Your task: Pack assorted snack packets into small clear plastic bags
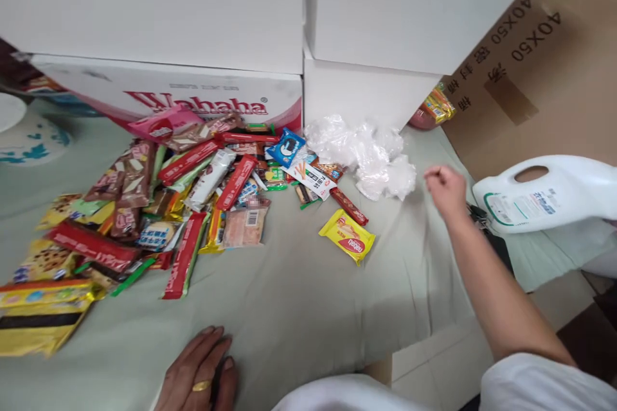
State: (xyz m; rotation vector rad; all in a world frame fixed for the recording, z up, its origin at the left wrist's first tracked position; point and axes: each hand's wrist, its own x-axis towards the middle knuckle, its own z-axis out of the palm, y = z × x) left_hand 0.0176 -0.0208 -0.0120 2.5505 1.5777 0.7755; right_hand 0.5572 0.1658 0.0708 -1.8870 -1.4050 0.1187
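Observation:
My left hand (202,369) lies on the cloth at the bottom, fingers stretched out, wearing a gold-coloured ring. It touches no snack. My right hand (446,192) is over the right side of the table with its fingers curled in. Whatever it may hold is hidden. Just left of it are crumpled clear plastic bags (361,151). A yellow nabati wafer pack (347,236) lies between the hands, apart from both. Above it rest a white-and-red snack packet (308,180), a dark red stick snack (349,205) and a blue packet (287,148).
Many wrapped snacks (186,289) are heaped on the left of the green cloth (299,308). White cartons (159,6) stand along the back, one marked Wahaha. A white jug (535,196) lies at the right by a brown cardboard box (540,77). A patterned white tub (31,135) is far left.

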